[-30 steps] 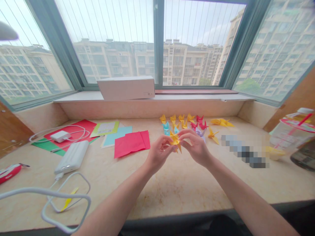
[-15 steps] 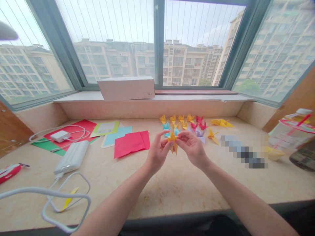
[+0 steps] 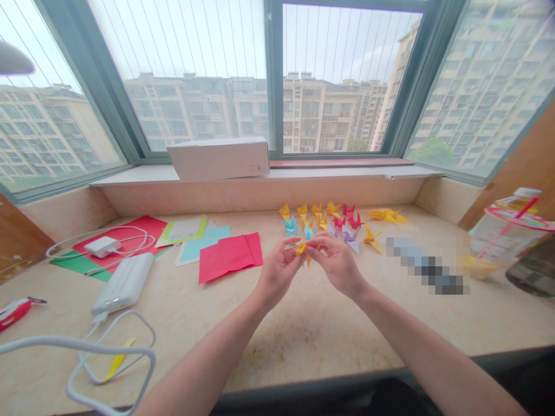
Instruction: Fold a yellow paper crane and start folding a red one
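Observed at the centre of the frame: bare left hand (image 3: pixel 277 267) and bare right hand (image 3: pixel 341 266), brought close together, both pinching a small folded yellow paper figure (image 3: pixel 300 249) between thumbs and fingers. Partly covered by fingertips, with one yellow point showing below. Held over a beige mottled stone countertop (image 3: pixel 312 352).

Noted just beyond, right of centre: a cluster of small folded paper cranes (image 3: pixel 321 221) in yellow, red, light blue and lilac. Recorded farther right: a larger flattened yellow paper piece (image 3: pixel 387 215) and, at the right edge, a clear plastic cup with a red straw (image 3: pixel 498 237).

Found left of centre: overlapping crimson paper sheets (image 3: pixel 226 259), beside a pale blue paper sheet (image 3: pixel 207 242). Located at left: a white rectangular power bank (image 3: pixel 124 284) with a cable attached, near a white charger (image 3: pixel 103 247). Seen at upper centre, on the sill: a long white box (image 3: pixel 221 160).
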`<action>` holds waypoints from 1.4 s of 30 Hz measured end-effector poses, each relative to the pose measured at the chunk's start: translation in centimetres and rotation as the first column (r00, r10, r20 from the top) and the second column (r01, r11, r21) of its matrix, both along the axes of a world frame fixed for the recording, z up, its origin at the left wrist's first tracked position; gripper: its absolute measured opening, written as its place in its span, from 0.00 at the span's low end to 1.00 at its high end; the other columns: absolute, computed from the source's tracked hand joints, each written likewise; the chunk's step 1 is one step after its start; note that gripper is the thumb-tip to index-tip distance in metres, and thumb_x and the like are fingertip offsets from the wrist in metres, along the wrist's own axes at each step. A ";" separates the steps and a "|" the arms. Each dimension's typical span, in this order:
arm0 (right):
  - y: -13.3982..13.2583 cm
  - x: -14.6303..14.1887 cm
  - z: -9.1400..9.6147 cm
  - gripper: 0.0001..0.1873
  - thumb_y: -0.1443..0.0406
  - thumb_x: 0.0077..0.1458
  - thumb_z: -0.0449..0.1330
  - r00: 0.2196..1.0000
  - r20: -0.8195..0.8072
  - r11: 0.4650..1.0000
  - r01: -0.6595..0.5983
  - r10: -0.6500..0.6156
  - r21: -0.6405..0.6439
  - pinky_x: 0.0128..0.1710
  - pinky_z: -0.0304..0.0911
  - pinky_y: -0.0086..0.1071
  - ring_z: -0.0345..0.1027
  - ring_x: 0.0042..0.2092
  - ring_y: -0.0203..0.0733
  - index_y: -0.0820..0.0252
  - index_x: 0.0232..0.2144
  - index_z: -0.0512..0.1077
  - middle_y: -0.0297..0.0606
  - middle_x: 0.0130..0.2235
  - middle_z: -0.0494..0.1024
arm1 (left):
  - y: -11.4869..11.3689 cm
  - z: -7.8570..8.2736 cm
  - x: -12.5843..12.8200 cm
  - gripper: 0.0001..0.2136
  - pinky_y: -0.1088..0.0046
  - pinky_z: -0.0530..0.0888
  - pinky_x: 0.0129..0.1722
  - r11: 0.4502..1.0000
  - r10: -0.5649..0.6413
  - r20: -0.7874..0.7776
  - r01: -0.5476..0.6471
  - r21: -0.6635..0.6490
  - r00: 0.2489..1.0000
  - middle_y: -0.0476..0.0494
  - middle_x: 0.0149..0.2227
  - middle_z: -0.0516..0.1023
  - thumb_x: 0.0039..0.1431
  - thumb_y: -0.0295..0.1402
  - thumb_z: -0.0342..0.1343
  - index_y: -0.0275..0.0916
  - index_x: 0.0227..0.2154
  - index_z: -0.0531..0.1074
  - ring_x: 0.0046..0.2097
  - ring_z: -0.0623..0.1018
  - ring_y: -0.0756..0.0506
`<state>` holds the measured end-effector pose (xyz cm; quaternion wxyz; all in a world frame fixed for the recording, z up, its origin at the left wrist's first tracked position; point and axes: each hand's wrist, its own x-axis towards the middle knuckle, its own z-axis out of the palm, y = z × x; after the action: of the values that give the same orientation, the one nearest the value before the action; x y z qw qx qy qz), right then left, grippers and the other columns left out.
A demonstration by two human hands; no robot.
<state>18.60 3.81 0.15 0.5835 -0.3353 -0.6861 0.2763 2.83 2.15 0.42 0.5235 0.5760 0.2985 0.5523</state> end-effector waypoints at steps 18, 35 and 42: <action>-0.5 0.0 0.6 0.15 0.58 0.54 0.65 0.999 0.007 0.998 -0.040 0.041 -0.039 0.43 0.66 0.38 0.71 0.40 0.42 0.55 0.44 0.76 0.39 0.38 0.79 | 0.4 0.0 -0.6 0.16 0.71 0.72 0.38 0.983 0.127 -0.126 -0.108 0.151 0.984 0.43 0.33 0.80 0.61 0.44 0.56 0.35 0.37 0.77 0.36 0.76 0.46; -0.6 -0.1 0.7 0.14 0.61 0.54 0.66 0.995 -0.058 0.997 0.078 -0.078 -0.007 0.46 0.65 0.42 0.72 0.41 0.43 0.52 0.44 0.76 0.37 0.38 0.81 | -0.4 0.0 0.5 0.13 0.64 0.76 0.46 0.997 -0.028 -0.050 0.032 0.068 0.998 0.42 0.41 0.80 0.62 0.43 0.56 0.39 0.41 0.67 0.43 0.80 0.45; -0.7 0.0 1.0 0.11 0.60 0.52 0.67 0.990 -0.129 0.988 -0.074 0.056 -0.136 0.39 0.70 0.36 0.75 0.36 0.41 0.56 0.38 0.77 0.36 0.33 0.81 | 0.0 0.1 -0.3 0.15 0.71 0.75 0.38 0.991 0.083 -0.175 -0.062 0.120 0.981 0.44 0.31 0.78 0.63 0.43 0.54 0.34 0.33 0.74 0.36 0.78 0.47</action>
<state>18.58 3.09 1.18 0.5908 -0.3351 -0.6378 0.3632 2.53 2.11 0.49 0.4403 0.6411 0.3335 0.5329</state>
